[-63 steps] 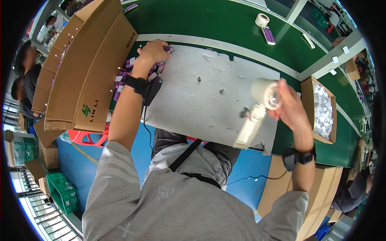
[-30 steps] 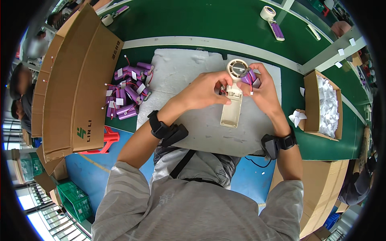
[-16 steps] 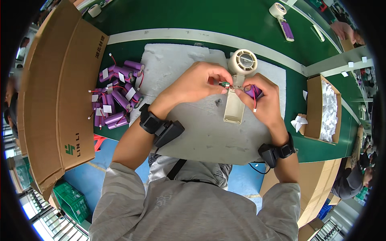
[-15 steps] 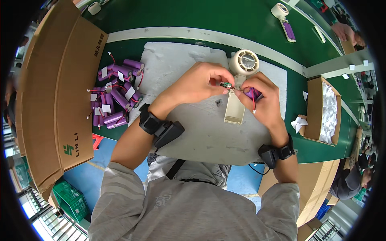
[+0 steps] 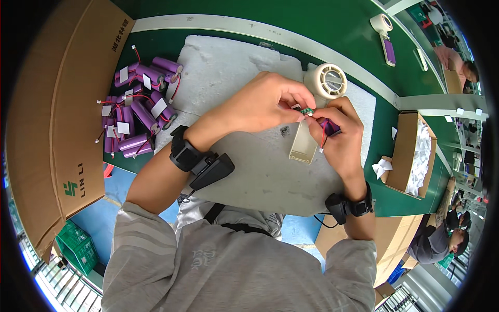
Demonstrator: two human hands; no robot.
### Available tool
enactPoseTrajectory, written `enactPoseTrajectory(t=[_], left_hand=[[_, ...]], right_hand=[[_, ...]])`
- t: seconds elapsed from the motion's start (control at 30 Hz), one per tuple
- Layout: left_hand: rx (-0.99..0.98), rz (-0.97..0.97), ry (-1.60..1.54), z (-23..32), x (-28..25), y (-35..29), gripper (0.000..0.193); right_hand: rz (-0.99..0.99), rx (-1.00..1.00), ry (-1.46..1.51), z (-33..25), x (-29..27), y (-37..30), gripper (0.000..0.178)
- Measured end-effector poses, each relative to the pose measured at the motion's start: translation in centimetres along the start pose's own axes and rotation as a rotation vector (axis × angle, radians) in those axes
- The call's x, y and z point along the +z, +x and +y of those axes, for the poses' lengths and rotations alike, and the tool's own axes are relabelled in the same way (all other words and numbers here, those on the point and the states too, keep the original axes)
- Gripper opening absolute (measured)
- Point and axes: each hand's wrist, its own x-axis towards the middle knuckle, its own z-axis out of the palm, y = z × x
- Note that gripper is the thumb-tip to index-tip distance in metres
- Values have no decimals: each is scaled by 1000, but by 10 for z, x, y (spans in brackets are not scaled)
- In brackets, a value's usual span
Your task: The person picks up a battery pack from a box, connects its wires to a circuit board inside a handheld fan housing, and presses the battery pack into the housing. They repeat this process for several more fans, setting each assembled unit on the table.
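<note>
A small green circuit board [image 5: 307, 112] sits between the fingertips of both hands. My left hand [image 5: 273, 104] is closed in a pinch on its left end. My right hand [image 5: 342, 130] is curled round a purple cylindrical battery [image 5: 331, 127], mostly hidden by the fingers, with red wire and a white connector hanging down. Its thumb and forefinger tips come close to the board; whether they touch it I cannot tell. Just beneath the hands lies a cream handheld fan [image 5: 328, 81], its round head farther away and its hollow handle shell [image 5: 303, 145] pointing toward me.
A grey-white foam mat [image 5: 249, 166] covers the green table. Several purple batteries [image 5: 143, 112] with wires are heaped at left, beside a big cardboard box [image 5: 67, 104]. At right stands a carton of white pieces [image 5: 420, 156]. Another fan [image 5: 384, 36] lies at far right; people sit beyond.
The view has shifted a little. The green board shows more plainly between my fingertips, and my right forefinger has come nearer to it. The battery stays in my right hand.
</note>
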Motion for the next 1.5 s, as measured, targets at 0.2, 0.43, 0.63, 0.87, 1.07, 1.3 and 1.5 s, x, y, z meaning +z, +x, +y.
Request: enactPoseTrajectory(t=[0.2,0.43,0.63,0.87,1.07,1.3,1.5], left_hand=[[26,-15,128,6,3,0,26],[154,9,230,1,6,-1,25],[-23,-31,47,4,4,-3,27],[-60,-37,21,4,3,-3,26],[-27,-38,89,4,3,-4,26],[142,38,179,2,3,-4,20],[256,115,362,1,3,-6,21]], right_hand=[[-42,-6,-82,-3,-3,-3,17],[-51,-8,-108,-4,-1,-4,17],[-18,-14,-107,-3,3,-8,17],[25,-34,-69,-1,4,-7,18],[-7,7,4,-2,5,-9,18],[-45,-5,-35,-5,3,-9,17],[-34,-40,-71,-3,7,-10,16]])
